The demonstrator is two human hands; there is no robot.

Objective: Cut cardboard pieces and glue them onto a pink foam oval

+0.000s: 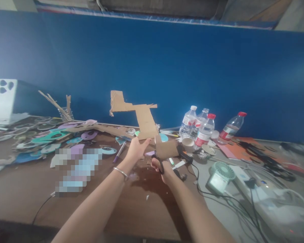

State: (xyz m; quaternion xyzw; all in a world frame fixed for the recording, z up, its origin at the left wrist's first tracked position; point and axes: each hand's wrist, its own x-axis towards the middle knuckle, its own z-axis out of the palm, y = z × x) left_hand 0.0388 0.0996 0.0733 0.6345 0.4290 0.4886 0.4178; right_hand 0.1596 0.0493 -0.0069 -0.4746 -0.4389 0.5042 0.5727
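My left hand (138,148), with a silver bangle at the wrist, grips the near end of an irregular piece of brown cardboard (145,119). The cardboard stands up in front of the blue wall, a stepped shape with torn edges. In my right hand (159,166) is a pair of scissors (161,164) with dark handles; my fingers are in the loops. The blades point up toward the lower edge of the cardboard. Just right of them is a smaller brown cardboard piece (167,149); whether it is joined to the larger one I cannot tell.
Several plastic bottles (205,131) stand at the back right, one leaning (231,128). Cut paper shapes (50,136) pile up on the left. A purple marker (119,152) lies near my left hand. A green fan (221,175), power strip (245,182) and cables occupy the right.
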